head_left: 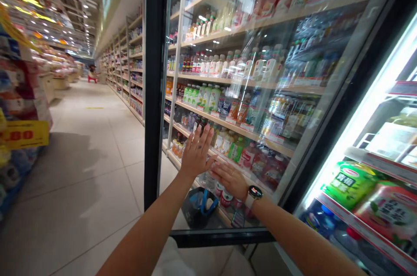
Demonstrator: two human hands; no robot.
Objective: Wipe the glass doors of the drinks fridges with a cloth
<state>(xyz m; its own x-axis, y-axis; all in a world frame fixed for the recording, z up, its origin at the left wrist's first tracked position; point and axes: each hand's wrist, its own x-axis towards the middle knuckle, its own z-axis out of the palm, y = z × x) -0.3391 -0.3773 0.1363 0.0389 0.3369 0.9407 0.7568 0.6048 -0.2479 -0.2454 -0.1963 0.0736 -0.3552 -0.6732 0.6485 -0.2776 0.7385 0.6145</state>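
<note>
A glass cooler door with a black frame is swung open in front of me. My left hand is flat, fingers pointing up, and appears to be against the glass; I cannot tell how firmly it touches. Beside it, lower and to the right, my right hand stretches its fingers leftward, close to the left thumb. On the right wrist is a smartwatch with a light strap. Neither hand holds anything. Through the pane show shelves of bottled drinks and a dark basket with blue handles.
At right is the lit cooler interior with a green drink bottle and a red-labelled bottle. A tiled aisle runs along the left, between long shelving and a stacked display with a yellow price sign. A distant person is small.
</note>
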